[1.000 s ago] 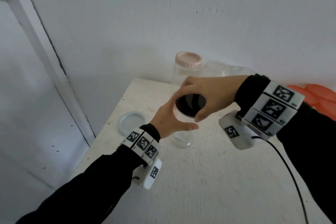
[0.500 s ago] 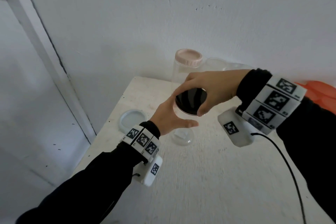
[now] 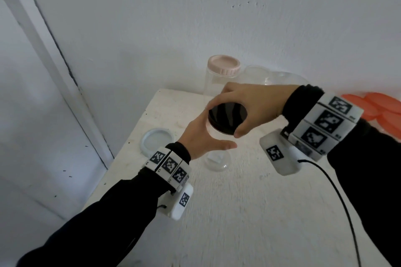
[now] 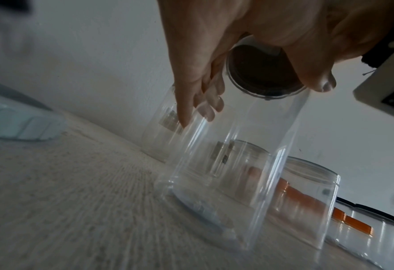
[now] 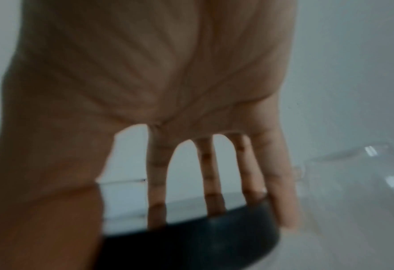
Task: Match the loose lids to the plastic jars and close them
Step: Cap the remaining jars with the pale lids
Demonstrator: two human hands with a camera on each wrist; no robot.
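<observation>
1. At the centre of the head view, the right hand [image 3: 256, 104] reaches in from the right and grasps the black lid [image 3: 227, 119] from above, thumb and fingers [image 5: 156, 182] curled over its rim.
2. The black lid sits on the mouth of a tall clear jar [image 4: 233, 173], which stands on the white table [image 3: 238, 212].
3. The left hand [image 3: 201, 138] comes from the lower left and wraps the clear jar just under the lid, thumb stretched across the near side and fingers round the far side.
4. Behind the hands, near the wall, stands a jar closed with a pink lid [image 3: 224, 64].
5. A loose pale blue lid [image 3: 156, 141] lies flat on the table at centre left, near its left edge and apart from the held jar.
6. In the left wrist view, open clear jars [image 4: 307, 201] stand to the right of the held one.
7. Orange lids [image 3: 377, 106] lie at the right edge of the head view, behind the right wrist.
</observation>
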